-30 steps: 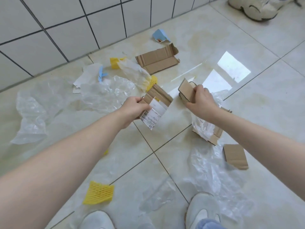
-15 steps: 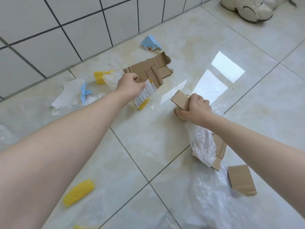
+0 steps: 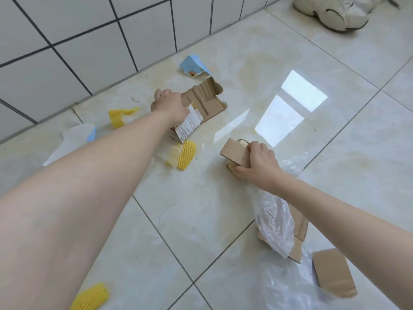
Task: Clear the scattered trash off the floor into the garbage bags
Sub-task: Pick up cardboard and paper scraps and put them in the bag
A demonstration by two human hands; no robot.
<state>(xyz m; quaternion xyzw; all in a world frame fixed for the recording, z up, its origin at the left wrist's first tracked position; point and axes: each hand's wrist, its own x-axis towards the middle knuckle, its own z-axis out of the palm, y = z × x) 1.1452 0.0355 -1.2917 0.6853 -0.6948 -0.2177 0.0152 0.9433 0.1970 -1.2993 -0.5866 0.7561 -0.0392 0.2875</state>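
My left hand (image 3: 171, 106) holds a cardboard piece with a white printed label (image 3: 188, 124) and reaches onto the left end of a large flattened cardboard piece (image 3: 207, 100) lying near the wall. My right hand (image 3: 257, 163) grips a folded brown cardboard piece (image 3: 234, 153) together with a clear plastic bag (image 3: 274, 227) that hangs below my wrist, with more cardboard against it. Yellow foam netting (image 3: 186, 154) lies on the tiles between my hands.
More trash lies about: a blue torn carton (image 3: 194, 66) by the wall, yellow netting (image 3: 119, 116), white paper with blue (image 3: 78, 135), another yellow net (image 3: 91, 297), a cardboard piece (image 3: 333, 271) on clear plastic film (image 3: 288, 287). A shoe (image 3: 333, 10) stands top right.
My left hand has carried the labelled cardboard away from me towards the wall and now touches the large flat cardboard. My right hand keeps its grip, almost still.
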